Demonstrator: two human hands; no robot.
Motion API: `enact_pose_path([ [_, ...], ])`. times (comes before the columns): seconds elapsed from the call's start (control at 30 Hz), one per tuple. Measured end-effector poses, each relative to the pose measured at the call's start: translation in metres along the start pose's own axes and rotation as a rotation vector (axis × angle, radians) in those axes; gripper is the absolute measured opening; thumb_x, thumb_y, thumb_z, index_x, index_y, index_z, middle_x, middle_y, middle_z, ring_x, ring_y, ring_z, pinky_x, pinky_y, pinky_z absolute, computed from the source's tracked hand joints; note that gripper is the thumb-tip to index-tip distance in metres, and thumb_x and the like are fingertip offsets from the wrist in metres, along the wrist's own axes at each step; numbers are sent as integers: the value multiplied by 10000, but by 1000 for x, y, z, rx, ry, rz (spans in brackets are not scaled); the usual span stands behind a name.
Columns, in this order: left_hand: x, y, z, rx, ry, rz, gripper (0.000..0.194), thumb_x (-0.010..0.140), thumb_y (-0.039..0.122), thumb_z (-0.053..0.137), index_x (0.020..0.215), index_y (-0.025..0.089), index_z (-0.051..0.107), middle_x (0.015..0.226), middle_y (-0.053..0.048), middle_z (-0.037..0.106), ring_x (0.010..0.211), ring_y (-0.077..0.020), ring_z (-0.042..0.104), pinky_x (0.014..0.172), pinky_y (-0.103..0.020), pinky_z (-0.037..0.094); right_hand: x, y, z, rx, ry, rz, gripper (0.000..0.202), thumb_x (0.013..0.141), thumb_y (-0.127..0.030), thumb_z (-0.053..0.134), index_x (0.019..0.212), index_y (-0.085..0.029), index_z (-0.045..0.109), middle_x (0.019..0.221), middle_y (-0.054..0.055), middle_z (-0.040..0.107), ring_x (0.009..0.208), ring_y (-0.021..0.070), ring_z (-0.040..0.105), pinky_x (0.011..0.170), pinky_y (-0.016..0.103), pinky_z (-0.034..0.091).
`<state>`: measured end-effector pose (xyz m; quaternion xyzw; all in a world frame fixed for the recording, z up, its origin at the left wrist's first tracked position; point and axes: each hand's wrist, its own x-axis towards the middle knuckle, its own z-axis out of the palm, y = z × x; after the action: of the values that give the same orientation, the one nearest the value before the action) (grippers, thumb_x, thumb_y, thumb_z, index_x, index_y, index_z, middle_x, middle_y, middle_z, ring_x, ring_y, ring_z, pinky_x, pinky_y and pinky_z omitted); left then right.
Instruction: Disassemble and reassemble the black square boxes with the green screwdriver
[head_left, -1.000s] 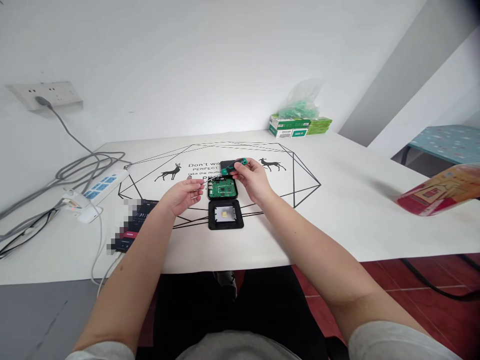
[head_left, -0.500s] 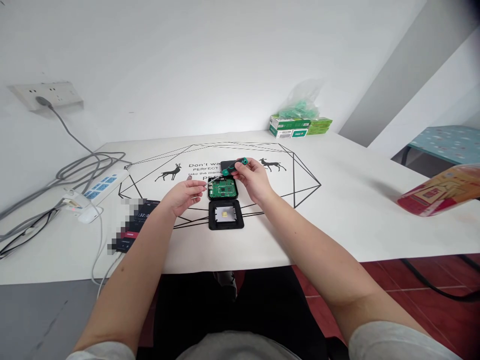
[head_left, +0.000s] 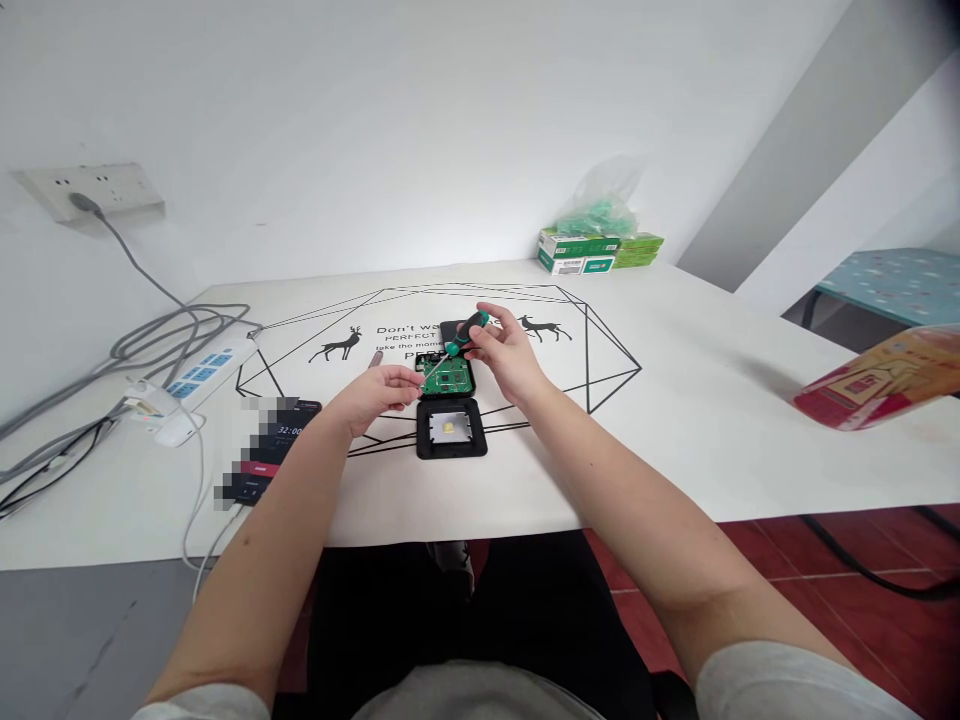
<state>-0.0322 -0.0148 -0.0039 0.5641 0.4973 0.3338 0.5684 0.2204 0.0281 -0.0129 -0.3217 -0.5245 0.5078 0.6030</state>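
Gripping a green-and-black screwdriver point(head_left: 469, 334) in the right hand point(head_left: 511, 358), now angled steeper, with its tip lowered to the left edge of the green circuit board point(head_left: 451, 379), apparently lining up. Holding the left hand point(head_left: 379, 395) beside the tip; cannot tell whether pinching anything.

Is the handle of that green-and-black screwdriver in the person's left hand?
No, the right hand holds the screwdriver handle, while the left hand is near the far end of the shaft.

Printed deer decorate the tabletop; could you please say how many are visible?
2: the left deer beyond the left hand, the right deer beside the right hand, which holds a screwdriver; others may be hidden.
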Motion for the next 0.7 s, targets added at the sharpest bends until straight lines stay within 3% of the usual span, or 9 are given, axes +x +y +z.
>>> enact_pose_path([
  [0.13,0,-2,10,148,-19,120,369,694,321,895,1012,181,770,953,-47,726,936,-202,657,891,-374,533,-2,6,1,-122,-91,-197,692,882,-659,783,1427,-330,512,1035,27,764,971,211,727,877,412,646],
  [0.3,0,-4,23,443,-118,225,222,806,298,753,1007,202,752,902,-29,737,880,-210,685,850,-359,558,-12,8,8,-278,-244,-344,632,1009,-633,634,1537,-327,473,1252,106,738,1061,240,723,936,466,655],
  [0.43,-2,-2,26,601,-136,230,171,842,235,658,992,218,739,863,-10,754,836,-211,710,815,-338,561,-24,4,17,-366,-280,-409,567,1036,-572,604,1535,-311,536,1274,113,707,1169,268,708,962,477,664],
  [0.7,-7,3,24,729,-131,202,244,843,138,630,1034,219,759,871,-2,757,796,-201,691,756,-301,546,-33,-5,25,-470,-310,-495,502,1041,-398,584,1537,-322,569,1366,82,707,1049,216,692,905,431,691],
])
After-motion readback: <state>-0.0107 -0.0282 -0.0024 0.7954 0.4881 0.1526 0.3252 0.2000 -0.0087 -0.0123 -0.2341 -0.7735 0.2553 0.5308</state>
